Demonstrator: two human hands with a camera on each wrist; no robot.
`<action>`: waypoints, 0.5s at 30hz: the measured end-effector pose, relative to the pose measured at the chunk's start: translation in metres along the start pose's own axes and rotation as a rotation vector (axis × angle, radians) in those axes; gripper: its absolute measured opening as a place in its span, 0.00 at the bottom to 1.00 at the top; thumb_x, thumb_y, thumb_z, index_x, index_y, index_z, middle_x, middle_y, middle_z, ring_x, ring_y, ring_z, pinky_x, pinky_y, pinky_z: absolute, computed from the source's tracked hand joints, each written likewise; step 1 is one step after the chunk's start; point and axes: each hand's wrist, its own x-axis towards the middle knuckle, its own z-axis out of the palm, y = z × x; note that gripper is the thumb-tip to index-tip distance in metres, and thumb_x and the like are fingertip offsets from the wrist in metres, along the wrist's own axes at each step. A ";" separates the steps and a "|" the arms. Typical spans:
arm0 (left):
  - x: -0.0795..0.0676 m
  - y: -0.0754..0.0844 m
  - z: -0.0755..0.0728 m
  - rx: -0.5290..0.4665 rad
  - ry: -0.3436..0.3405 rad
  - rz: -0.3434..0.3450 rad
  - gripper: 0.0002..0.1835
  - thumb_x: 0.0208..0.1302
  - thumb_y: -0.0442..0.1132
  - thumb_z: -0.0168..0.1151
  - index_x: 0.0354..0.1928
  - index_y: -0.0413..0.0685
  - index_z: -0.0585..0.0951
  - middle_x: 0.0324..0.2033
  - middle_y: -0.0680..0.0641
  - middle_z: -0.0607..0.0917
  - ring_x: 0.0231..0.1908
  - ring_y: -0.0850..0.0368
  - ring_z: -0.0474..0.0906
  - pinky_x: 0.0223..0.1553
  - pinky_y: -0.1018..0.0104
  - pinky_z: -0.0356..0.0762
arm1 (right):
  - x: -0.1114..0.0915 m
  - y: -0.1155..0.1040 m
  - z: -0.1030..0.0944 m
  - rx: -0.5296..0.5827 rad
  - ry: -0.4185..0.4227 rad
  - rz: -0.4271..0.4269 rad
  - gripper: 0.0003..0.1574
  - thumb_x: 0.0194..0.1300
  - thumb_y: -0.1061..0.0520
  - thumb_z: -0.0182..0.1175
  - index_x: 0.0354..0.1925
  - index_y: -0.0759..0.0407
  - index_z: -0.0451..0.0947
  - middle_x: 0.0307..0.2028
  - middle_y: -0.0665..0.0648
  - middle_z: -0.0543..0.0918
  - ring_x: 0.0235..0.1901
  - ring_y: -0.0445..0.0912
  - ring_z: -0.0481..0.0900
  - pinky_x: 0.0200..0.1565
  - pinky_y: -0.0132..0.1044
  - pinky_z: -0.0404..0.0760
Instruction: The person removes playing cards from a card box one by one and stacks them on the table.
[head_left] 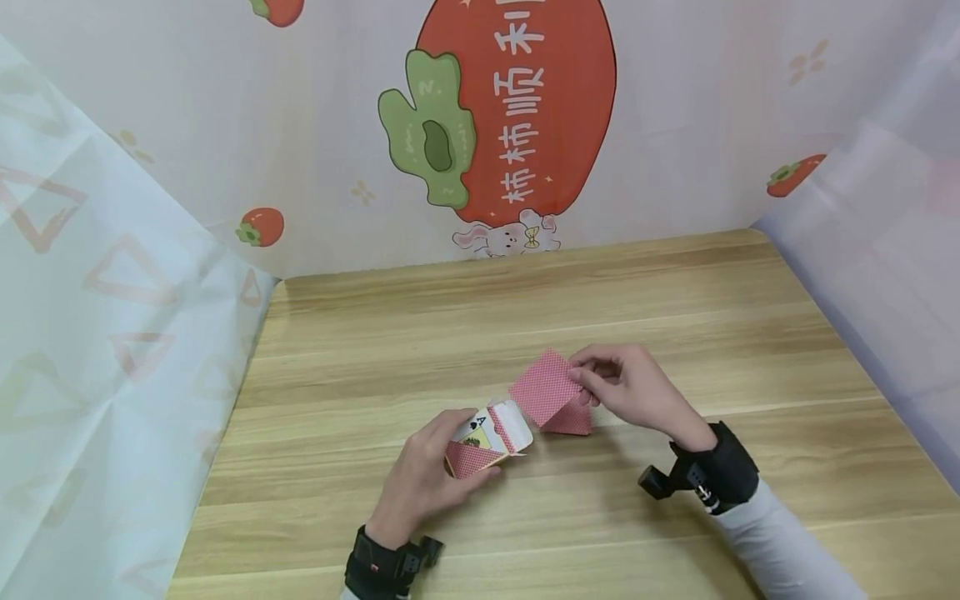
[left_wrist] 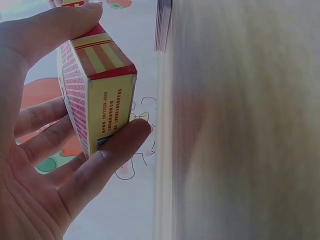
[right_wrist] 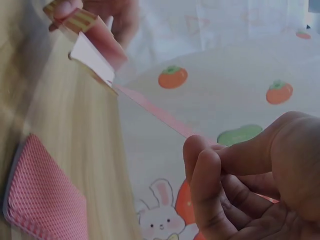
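My left hand [head_left: 423, 479] grips a playing card box [head_left: 472, 460] above the table, its flap lifted toward the right. An ace shows at the box's cut-away front. In the left wrist view the thumb and fingers hold the printed box [left_wrist: 112, 107] by its sides. Between thumb and fingertips, my right hand [head_left: 633, 387] pinches a playing card [head_left: 545, 388] with a red patterned back. It is seen almost edge-on in the right wrist view, near the box's mouth. Below it a stack of cards [right_wrist: 47, 192] lies face down on the table, partly hidden in the head view.
The wood-grain table [head_left: 390, 333] reaches back to a white curtain [head_left: 322, 142] printed with persimmons and a rabbit. More pale cloth [head_left: 97, 350] hangs along the left side and the right side. Both wrists wear black camera straps [head_left: 723, 471].
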 end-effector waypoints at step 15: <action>0.001 0.001 -0.002 -0.003 -0.004 -0.001 0.42 0.46 0.53 0.83 0.62 0.47 0.76 0.51 0.50 0.86 0.43 0.61 0.83 0.42 0.62 0.86 | 0.018 0.043 -0.016 -0.043 0.115 0.064 0.17 0.71 0.51 0.65 0.47 0.61 0.90 0.29 0.65 0.86 0.28 0.60 0.82 0.26 0.31 0.77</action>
